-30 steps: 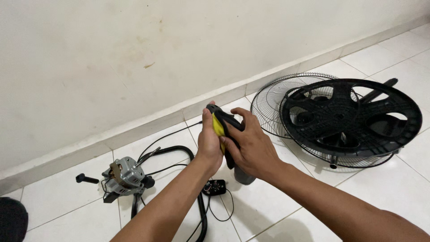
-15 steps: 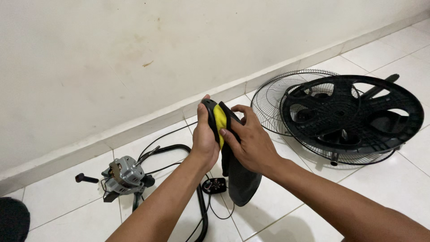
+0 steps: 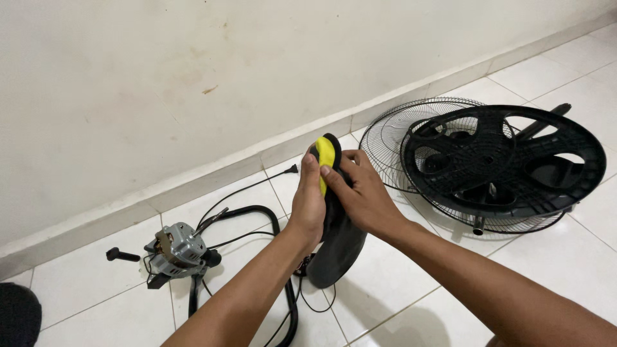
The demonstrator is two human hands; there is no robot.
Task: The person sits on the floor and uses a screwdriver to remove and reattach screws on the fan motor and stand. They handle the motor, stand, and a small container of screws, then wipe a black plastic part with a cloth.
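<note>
Both my hands hold a black oval plastic fan cover [image 3: 339, 247] upright above the tiled floor. My left hand [image 3: 307, 202] grips its left edge. My right hand [image 3: 360, 193] presses a yellow cloth [image 3: 326, 159] against the cover's top edge. To the right on the floor lie a wire fan grille [image 3: 392, 138] and a round black plastic fan base [image 3: 504, 160] resting on it.
A grey fan motor [image 3: 177, 247] with black cables [image 3: 257, 215] and a plug [image 3: 292, 169] lies on the white tiles at left. A small black knob [image 3: 121, 255] sits beside it. A white wall with a skirting runs behind. A dark object [image 3: 16, 315] is at bottom left.
The black cover has turned more upright in my hands, showing its broad lower part. The yellow cloth has shifted up along its top edge.
</note>
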